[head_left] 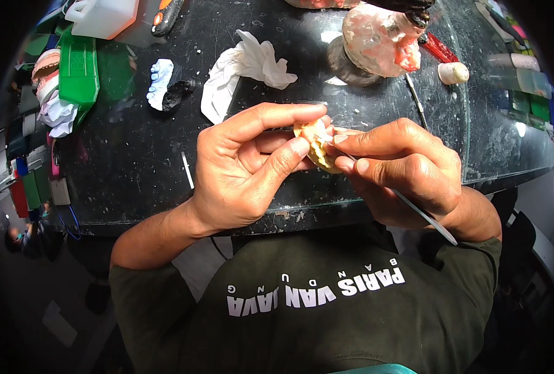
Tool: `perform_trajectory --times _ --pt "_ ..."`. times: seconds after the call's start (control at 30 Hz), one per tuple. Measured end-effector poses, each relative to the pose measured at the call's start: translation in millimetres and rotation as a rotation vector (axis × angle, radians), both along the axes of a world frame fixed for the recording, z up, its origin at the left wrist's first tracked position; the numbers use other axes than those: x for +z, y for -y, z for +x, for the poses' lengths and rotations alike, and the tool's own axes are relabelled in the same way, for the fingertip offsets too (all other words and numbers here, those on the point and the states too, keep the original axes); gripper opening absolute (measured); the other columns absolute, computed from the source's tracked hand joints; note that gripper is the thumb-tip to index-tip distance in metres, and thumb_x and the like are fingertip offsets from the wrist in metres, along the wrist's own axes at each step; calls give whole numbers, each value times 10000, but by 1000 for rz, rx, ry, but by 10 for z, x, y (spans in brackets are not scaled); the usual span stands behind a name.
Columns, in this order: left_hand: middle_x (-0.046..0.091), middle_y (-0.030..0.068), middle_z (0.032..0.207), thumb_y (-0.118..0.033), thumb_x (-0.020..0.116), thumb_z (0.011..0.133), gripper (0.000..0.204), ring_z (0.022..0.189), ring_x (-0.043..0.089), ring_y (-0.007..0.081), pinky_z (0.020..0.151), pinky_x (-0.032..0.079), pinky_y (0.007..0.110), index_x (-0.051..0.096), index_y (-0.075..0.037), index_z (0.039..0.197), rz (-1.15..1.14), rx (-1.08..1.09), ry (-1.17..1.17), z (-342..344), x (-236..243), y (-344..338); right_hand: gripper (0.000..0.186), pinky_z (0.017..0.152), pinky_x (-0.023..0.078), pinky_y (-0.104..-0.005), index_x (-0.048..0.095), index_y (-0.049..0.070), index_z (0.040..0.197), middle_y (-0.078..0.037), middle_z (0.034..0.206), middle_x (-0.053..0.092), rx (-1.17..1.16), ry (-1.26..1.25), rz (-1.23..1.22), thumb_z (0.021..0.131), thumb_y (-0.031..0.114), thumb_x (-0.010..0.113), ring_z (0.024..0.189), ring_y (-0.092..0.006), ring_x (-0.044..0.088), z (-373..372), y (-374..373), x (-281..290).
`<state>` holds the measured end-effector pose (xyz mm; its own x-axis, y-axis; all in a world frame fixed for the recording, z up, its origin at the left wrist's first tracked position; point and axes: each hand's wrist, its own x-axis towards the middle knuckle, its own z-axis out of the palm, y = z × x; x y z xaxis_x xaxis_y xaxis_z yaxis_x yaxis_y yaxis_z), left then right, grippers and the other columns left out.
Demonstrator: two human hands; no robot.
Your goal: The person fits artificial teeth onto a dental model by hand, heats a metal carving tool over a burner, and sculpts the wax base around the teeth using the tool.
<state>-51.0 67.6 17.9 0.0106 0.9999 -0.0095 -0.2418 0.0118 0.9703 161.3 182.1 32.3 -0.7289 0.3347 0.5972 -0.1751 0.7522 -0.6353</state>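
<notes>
Over the near edge of the black table, my left hand (236, 165) pinches a small yellowish dental cast (320, 149) between thumb and fingers. Pink material, looking like wax, covers part of the cast's upper side. My right hand (408, 165) grips a slim metal carving tool (425, 216) like a pen, its flat grey end pointing down toward my right forearm. The tool's working tip is hidden behind my right fingers at the cast. My right fingertips meet the cast's right side.
Beyond my hands lie a crumpled white tissue (243, 67), a pale blue tooth cast (160, 84) and a plaster lump with pink patches (380, 40). A thin metal instrument (416, 100) rests at right. A green box (79, 71) stands at left, near a translucent container (109, 15).
</notes>
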Motion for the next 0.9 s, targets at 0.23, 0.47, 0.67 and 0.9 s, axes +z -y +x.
perform_trajectory --times 0.23,0.47,0.67,0.9 --pt "647 231 1323 55 567 1036 351 1269 650 319 1028 610 399 564 97 1384 12 9 22 12 -12 -2 263 748 659 -363 638 -26 1014 -233 991 740 -5 17 -14 834 -98 816 887 -274 780 15 6 26" --pt "651 228 1322 55 568 1035 353 1272 648 317 1041 601 411 565 95 1386 23 -1 15 5 -16 -3 234 565 618 -281 636 -8 815 -171 891 755 -87 -111 -58 777 -54 862 692 -208 759 -80 21 -41" --pt "645 260 1332 21 608 1026 403 1272 648 314 1028 604 397 534 102 1414 -95 3 71 -31 43 -10 268 794 662 -367 602 -3 982 -209 997 739 -29 48 -166 837 -111 800 923 -279 783 17 -4 57" --pt "638 278 1349 6 635 1017 440 1267 651 332 1034 599 408 506 110 1425 -3 -19 17 -19 6 -31 217 729 660 -335 692 5 860 -142 892 765 -55 -71 -97 753 -51 872 785 -243 783 -88 20 13"
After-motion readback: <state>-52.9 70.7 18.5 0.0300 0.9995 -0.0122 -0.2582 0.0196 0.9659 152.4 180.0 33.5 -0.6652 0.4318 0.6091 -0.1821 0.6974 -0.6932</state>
